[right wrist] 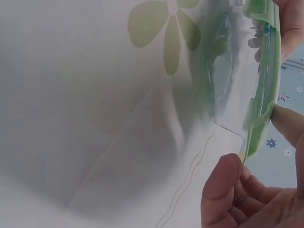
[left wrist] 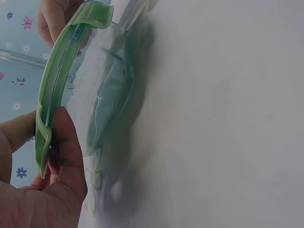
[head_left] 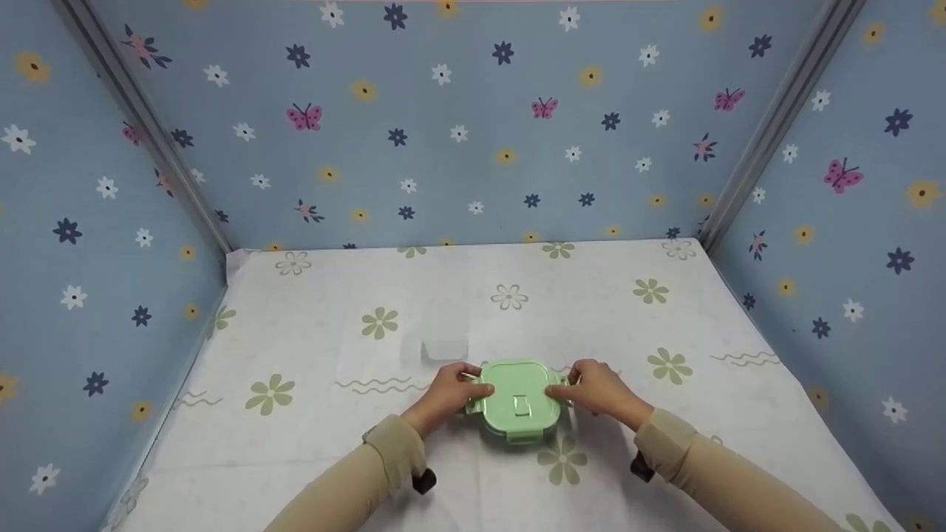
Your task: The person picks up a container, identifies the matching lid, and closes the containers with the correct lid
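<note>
A glass food container with a pale green lid (head_left: pixel 520 391) rests on the covered table. Its see-through body (left wrist: pixel 111 90) shows below the lid in the left wrist view. My left hand (head_left: pixel 451 391) pinches the left side, thumb on the lid's top and fingers by the side clasp. On the opposite side my right hand (head_left: pixel 602 388) does the same, with the fingertips at the right clasp (right wrist: pixel 259 116), which stands angled outward. The front clasp (head_left: pixel 525 437) faces me, and neither hand touches it.
Behind the container, a faint clear or whitish piece (head_left: pixel 444 350) lies on the flower-printed tablecloth (head_left: pixel 295 436); its kind is hard to tell. Blue patterned walls (head_left: pixel 458 162) rise at the back and both sides, with grey metal posts (head_left: pixel 159 140) in the corners.
</note>
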A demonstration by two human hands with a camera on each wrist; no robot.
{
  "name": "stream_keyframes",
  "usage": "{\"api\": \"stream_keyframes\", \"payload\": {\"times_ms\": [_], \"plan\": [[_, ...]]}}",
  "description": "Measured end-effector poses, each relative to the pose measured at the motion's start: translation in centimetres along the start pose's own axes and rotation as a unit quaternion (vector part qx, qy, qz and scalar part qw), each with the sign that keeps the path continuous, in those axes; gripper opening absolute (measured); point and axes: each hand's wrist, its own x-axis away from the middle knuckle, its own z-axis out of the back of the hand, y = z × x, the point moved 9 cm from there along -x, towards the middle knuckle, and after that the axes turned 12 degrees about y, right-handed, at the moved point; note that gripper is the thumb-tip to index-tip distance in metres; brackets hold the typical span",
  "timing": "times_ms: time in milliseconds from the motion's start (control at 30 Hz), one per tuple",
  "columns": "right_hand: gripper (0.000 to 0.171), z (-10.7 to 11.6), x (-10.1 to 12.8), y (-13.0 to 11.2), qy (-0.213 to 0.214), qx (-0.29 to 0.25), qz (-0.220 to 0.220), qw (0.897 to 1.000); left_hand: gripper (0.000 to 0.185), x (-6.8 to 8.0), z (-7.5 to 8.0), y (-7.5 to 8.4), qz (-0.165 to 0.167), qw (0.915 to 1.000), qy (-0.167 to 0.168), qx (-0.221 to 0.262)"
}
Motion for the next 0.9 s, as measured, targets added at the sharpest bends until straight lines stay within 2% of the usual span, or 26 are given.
{"api": "stream_keyframes", "payload": {"times_ms": [333,567,900], "plan": [[0.041,-0.5,-0.1,-0.3,-0.031,-0.025,0.008,0.999,0.045,0.1,0.1,0.3,-0.024,0.9997,0.008,0.005],[0.040,-1.1,-0.3,0.1,-0.053,-0.057,-0.013,0.997,0.043,0.4,-0.3,0.3,0.004,0.9980,-0.010,0.062],[0.040,-1.8,-0.5,0.6,-0.062,-0.077,-0.025,0.995,0.044,0.3,-0.3,0.4,0.002,0.9983,-0.010,0.058]]}}
